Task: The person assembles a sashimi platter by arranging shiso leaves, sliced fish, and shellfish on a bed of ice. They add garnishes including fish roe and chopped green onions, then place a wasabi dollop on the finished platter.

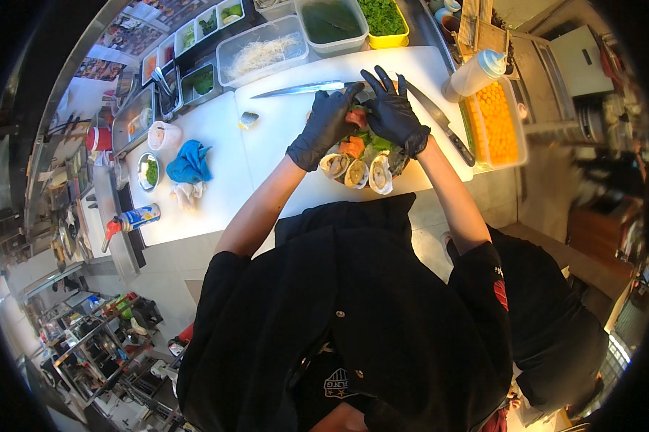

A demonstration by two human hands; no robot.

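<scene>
Both my hands wear black gloves and work over a seafood platter on the white cutting board (267,180). My left hand (328,124) curls its fingers round a red fish slice (357,117). On the platter's right side my right hand (395,119) has its fingers spread, the palm low over green garnish. Orange fish slices (352,147) lie between the hands. Along the near edge sit three opened oysters (356,173). A long narrow blade (299,89) lies behind my left hand, and a black-handled knife (460,146) rests right of my right hand. My hands hide the platter's far part.
Tubs of white shreds (267,54) and green leaves (383,18) line the back. At right stand a squeeze bottle (475,75) and a tub of orange balls (496,122). A blue cloth (190,163) and torch canister (138,217) lie left. Another person (547,324) stands behind, right.
</scene>
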